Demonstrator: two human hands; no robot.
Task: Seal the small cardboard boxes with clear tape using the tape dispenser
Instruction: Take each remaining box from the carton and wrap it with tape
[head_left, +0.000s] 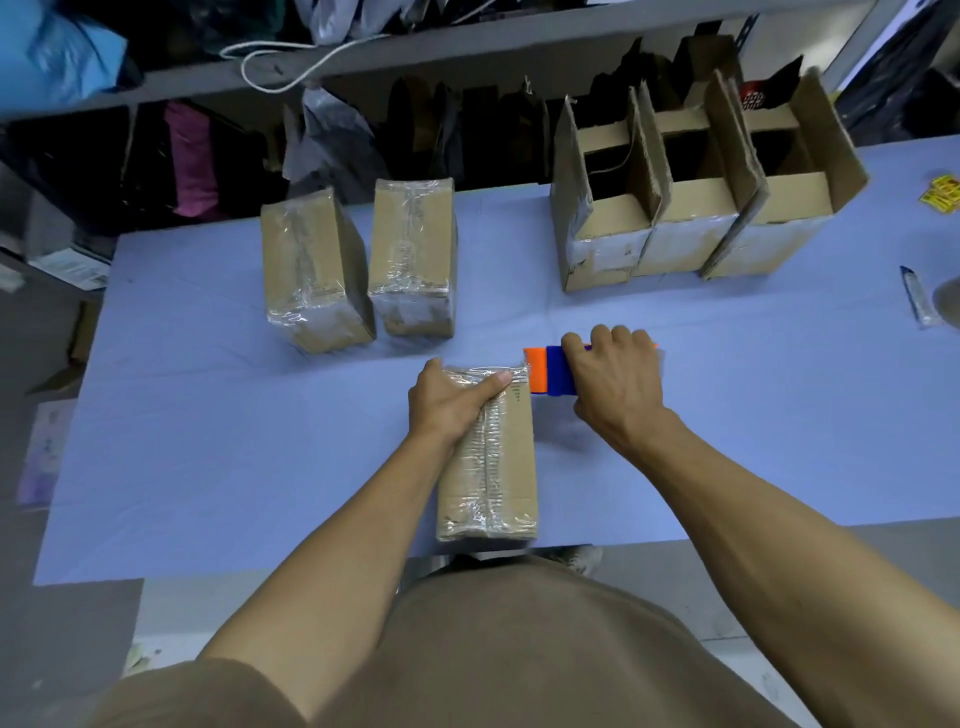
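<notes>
The right hand (615, 384) hides most of the tape dispenser (550, 370).

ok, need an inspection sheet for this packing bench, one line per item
Surface: blue-covered table.
Job's things: near box taped along its top; two taped boxes behind; three open boxes far right.
Clutter: tube, yellow packets at right edge.
Grips: left hand presses the near box's far end; right hand holds the tape dispenser beside it.
Cables: white cord on shelf.
Surroundings: shelf with bags behind.
</notes>
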